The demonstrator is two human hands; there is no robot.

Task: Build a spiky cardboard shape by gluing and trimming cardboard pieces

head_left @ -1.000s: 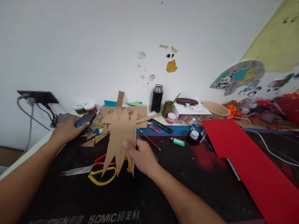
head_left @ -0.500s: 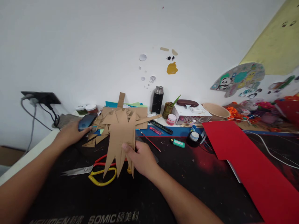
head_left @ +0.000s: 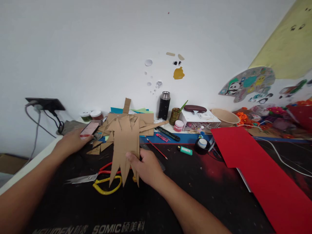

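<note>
At the left, my left hand (head_left: 70,141) is closed around a phone (head_left: 89,129) with its screen lit. My right hand (head_left: 148,165) grips a cut cardboard piece (head_left: 125,139) near its lower right side, thumb on the front face. Pointed strips form the piece's lower end, and its top is jagged too. Below and partly behind it lie scissors (head_left: 107,186) with red and yellow handles, blades toward the left. Small cardboard scraps (head_left: 95,149) rest between the phone and the held piece.
Behind the hands is a cardboard pile (head_left: 147,120). A black flask (head_left: 164,105), a utility knife (head_left: 168,133), a red pencil (head_left: 157,149) and a green lighter (head_left: 185,150) stand or lie nearby. Red paper (head_left: 251,162) covers the right side of the black mat (head_left: 195,188).
The phone's screen has lit up in my left hand; it was dark before. The cardboard in my right hand has barely shifted, and the view has tilted slightly.
</note>
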